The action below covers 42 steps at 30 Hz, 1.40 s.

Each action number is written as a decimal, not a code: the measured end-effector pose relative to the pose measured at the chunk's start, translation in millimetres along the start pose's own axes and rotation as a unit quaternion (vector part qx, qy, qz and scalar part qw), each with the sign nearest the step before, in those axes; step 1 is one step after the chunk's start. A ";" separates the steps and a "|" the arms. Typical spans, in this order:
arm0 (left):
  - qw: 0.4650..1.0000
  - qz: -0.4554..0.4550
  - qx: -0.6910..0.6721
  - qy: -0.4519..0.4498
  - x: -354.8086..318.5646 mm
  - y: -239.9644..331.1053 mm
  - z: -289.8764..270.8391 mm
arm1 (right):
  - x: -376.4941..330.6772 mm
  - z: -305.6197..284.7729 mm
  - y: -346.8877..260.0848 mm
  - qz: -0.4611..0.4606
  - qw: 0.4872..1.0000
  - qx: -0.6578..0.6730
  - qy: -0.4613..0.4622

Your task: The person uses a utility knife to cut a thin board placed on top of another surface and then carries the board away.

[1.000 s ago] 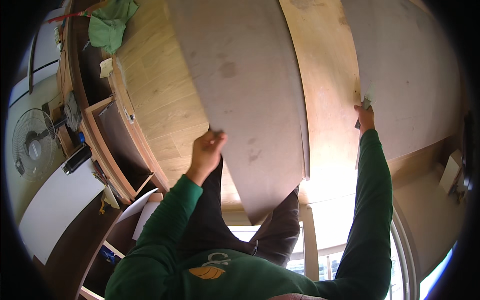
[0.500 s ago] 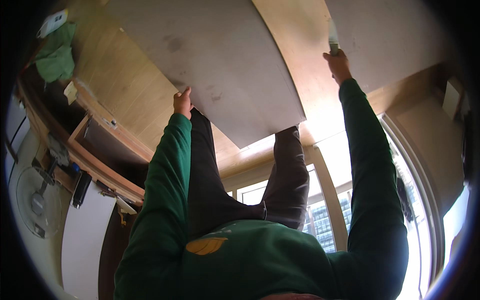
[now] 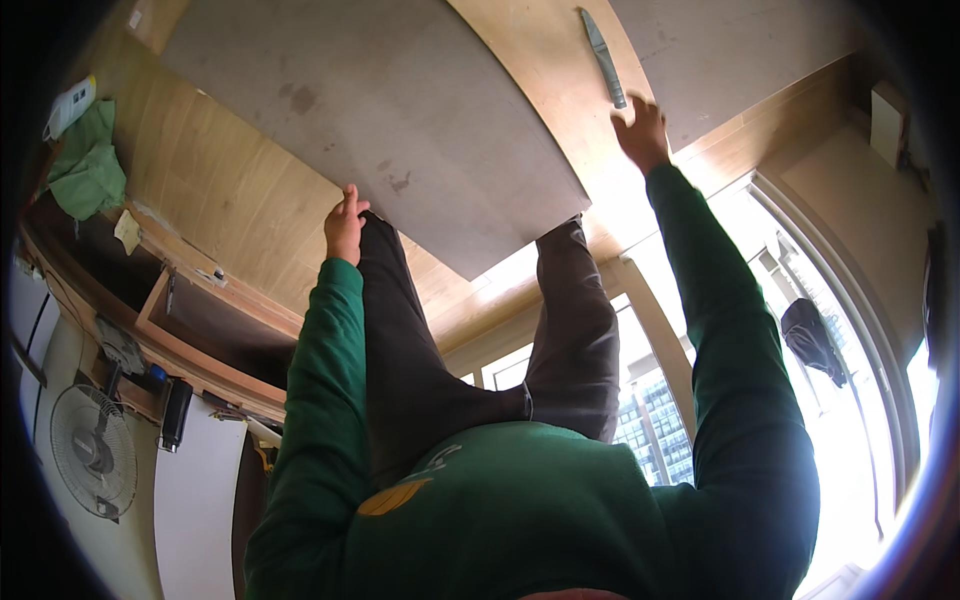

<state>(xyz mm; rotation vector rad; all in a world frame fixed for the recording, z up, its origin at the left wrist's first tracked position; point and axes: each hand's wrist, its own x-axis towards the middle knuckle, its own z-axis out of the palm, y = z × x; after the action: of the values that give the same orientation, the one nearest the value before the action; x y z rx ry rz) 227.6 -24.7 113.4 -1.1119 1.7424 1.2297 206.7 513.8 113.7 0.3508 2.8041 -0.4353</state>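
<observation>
A large grey sheet (image 3: 400,120) with dark smudges lies ahead of me, its near end by my knees. My left hand (image 3: 346,228) is at the sheet's left edge, index finger stretched out and thumb apart; whether it touches the sheet I cannot tell. To the right, a grey-green knife (image 3: 602,58) lies flat on a pale wooden surface (image 3: 530,40), its handle end toward me. My right hand (image 3: 643,135) is just short of that handle, fingers spread and nothing in them.
Another grey sheet (image 3: 730,60) lies at the far right. At left are a green cloth (image 3: 88,165), a white bottle (image 3: 70,105), an open wooden cabinet frame (image 3: 215,310) and a fan (image 3: 93,450). A bright window (image 3: 650,430) is behind my legs.
My right hand has let go of the knife, which now lies on the wooden surface, and has drawn back a little. My left hand has shifted slightly left and nearer.
</observation>
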 end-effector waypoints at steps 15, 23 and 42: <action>0.884 0.164 0.438 -0.013 -54.2 89.4 -147.0 | -650.0 -167.3 -49.9 0.277 0.681 0.224 -0.640; 0.721 0.152 0.674 -0.058 -197.4 -65.0 -248.3 | -468.5 -181.9 72.2 0.449 0.761 0.345 -0.317; 0.943 0.172 0.226 0.175 -482.3 -320.9 -198.0 | -378.5 -247.2 -27.2 0.090 0.924 0.118 -0.352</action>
<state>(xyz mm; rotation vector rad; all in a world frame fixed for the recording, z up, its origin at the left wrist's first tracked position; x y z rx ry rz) 687.9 -153.8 495.9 -0.8020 2.4197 0.7769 493.0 496.2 464.1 0.3989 2.0069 -0.6964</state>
